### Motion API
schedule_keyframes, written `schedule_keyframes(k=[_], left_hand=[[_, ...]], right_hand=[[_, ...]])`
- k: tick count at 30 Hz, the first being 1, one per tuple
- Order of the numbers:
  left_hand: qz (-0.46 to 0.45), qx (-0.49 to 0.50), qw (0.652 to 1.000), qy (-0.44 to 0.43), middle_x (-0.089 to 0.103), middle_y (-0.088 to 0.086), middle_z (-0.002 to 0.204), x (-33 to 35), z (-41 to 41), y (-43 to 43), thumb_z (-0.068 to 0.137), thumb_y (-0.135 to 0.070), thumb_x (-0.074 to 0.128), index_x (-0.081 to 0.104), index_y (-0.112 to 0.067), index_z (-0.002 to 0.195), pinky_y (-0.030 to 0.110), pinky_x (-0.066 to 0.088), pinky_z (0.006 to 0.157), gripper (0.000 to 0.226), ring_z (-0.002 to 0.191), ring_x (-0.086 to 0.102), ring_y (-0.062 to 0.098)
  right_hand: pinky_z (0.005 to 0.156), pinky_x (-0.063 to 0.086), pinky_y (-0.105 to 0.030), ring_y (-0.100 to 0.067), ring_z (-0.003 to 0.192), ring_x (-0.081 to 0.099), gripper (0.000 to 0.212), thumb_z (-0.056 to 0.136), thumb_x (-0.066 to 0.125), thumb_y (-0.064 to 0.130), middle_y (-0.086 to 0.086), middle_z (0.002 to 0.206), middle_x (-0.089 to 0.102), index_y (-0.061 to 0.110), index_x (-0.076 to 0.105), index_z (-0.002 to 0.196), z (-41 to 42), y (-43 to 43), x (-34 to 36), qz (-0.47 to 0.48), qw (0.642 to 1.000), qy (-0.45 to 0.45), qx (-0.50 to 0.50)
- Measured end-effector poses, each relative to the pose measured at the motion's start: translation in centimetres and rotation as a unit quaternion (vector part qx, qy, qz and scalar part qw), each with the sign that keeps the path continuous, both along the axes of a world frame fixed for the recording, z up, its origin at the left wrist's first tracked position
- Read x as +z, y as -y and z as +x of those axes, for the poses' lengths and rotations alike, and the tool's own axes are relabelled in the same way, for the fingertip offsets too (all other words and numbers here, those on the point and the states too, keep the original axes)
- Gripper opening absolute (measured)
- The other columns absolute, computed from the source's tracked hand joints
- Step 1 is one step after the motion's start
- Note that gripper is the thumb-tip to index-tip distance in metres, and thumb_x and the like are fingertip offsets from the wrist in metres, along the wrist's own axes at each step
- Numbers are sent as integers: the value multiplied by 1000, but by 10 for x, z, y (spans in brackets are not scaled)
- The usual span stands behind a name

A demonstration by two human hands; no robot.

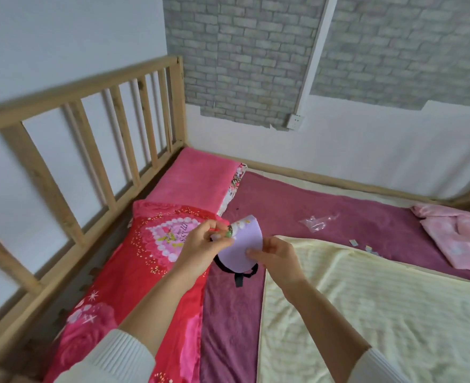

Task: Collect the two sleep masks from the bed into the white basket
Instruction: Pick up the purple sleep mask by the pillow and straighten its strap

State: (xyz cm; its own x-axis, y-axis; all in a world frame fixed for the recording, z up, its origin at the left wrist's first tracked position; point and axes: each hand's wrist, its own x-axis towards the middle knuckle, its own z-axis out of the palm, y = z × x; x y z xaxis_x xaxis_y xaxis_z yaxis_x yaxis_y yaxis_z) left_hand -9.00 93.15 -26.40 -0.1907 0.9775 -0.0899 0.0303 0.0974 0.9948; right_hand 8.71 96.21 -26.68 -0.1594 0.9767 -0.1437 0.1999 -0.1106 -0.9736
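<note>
Left hand (200, 241) pinching top edge of lilac sleep mask (242, 244), right hand (278, 258) pinching its lower right edge, black strap (238, 275) dangling, near bed (283, 197) headboard end beside red pillow (145, 261)

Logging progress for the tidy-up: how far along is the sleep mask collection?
Nothing looks collected yet; no white basket is in view. In hand: both hands, left and right, hold one lilac sleep mask above the bed. Left: basket it, then find the second mask, not visible here.
</note>
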Motion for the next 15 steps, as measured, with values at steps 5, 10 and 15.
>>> schedule_keyframes(k=[5,10,15], left_hand=[[-11,-61,988,-139,39,-14,56,11,40,51,76,-17,71,48,-29,62,25,26,53,29,52,35,6],[17,-28,989,-146,26,-24,49,10,89,102,81,-13,68,39,-20,61,12,27,42,36,43,34,1],[-11,-16,992,-127,38,-15,61,15,129,138,81,-8,67,51,-21,72,7,34,47,23,46,41,-4]], right_hand=[[51,45,-13,-1,51,59,16,75,73,-1,7,60,67,14,68,73,48,45,9,26,996,-26,86],[61,49,-18,-13,63,65,21,74,78,9,-2,72,72,11,70,93,115,97,1,-32,988,-38,147],[58,49,-26,-23,56,62,10,76,76,7,-6,58,67,2,70,83,173,134,-1,-41,993,-19,109]])
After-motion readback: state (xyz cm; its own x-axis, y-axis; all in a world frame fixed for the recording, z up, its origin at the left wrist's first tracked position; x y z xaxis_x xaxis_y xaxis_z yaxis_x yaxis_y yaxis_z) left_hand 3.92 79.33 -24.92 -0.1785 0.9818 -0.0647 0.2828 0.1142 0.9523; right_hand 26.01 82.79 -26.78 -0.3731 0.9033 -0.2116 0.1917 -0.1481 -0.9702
